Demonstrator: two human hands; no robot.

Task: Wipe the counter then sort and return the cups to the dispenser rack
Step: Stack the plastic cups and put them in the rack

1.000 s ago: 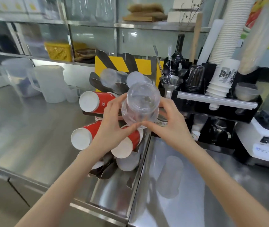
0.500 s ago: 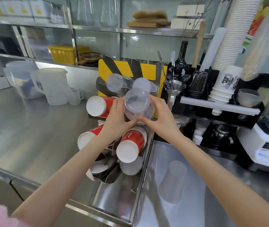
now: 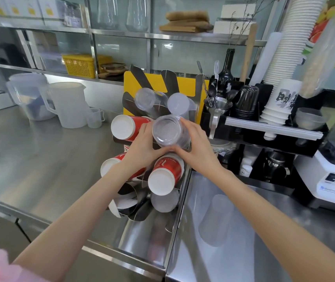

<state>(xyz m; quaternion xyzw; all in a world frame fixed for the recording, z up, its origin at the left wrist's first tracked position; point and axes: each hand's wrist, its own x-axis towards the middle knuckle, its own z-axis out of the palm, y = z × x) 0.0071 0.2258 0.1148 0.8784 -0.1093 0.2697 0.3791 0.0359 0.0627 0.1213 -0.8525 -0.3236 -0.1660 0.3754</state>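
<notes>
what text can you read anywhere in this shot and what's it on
"TUSI": label on the dark bottle; any letters before it are hidden.
Large black brush characters on the white paper cups: not readable.
Blue brand name on the blender base: too blurred.
White script on the red cups: too blurred.
Yellow-marked boxes on the top shelf: too small.

Steel counter (image 3: 40, 159) under jugs (image 3: 68, 104), rack (image 3: 174, 212).
</notes>
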